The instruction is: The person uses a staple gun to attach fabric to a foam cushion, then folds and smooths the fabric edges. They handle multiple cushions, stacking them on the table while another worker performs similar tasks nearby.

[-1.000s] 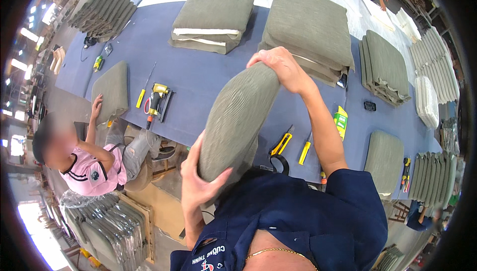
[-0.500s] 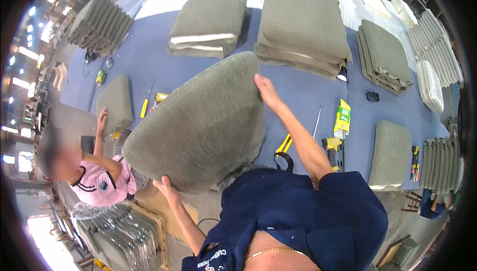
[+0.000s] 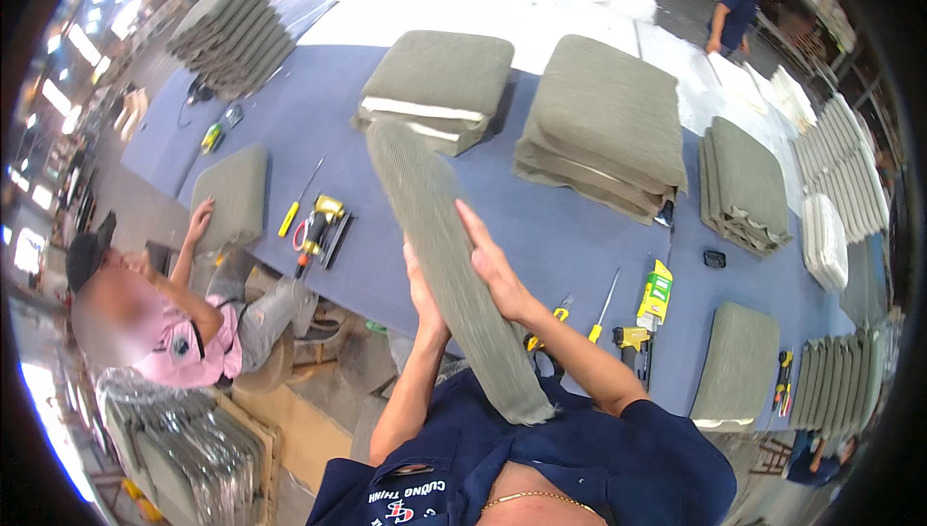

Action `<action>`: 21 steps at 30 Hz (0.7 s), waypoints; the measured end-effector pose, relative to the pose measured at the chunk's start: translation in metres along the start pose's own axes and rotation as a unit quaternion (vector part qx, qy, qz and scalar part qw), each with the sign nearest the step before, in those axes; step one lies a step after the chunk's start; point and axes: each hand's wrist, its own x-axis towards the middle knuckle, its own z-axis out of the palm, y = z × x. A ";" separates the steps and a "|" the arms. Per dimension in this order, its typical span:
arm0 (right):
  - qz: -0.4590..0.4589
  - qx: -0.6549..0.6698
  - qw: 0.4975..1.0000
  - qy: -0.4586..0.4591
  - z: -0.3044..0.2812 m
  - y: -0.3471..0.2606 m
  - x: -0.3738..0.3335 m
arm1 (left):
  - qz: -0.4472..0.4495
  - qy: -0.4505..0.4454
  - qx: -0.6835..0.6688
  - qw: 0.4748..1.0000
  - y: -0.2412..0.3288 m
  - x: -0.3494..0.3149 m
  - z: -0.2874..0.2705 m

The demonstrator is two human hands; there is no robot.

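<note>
Left hand (image 3: 423, 285) and right hand (image 3: 494, 265) press flat against opposite faces of a ribbed, grey-green cushion cover (image 3: 444, 256), held edge-on above the blue worktable (image 3: 570, 227), near stacked corduroy cushions (image 3: 603, 121)

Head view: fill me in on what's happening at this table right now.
A person in a dark blue shirt holds a grey-green ribbed cushion edge-on between both hands, the left hand pressed against one face and the right hand flat on the other. It is raised above a blue-covered table that carries stacks of matching cushions, plus yellow-handled screwdrivers and a power tool. To the left, a seated co-worker in pink rests a hand on another cushion.
</note>
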 end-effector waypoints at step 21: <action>-0.002 0.011 0.984 0.175 -0.036 0.003 0.105 | 0.098 -0.117 0.158 0.975 0.033 0.184 0.047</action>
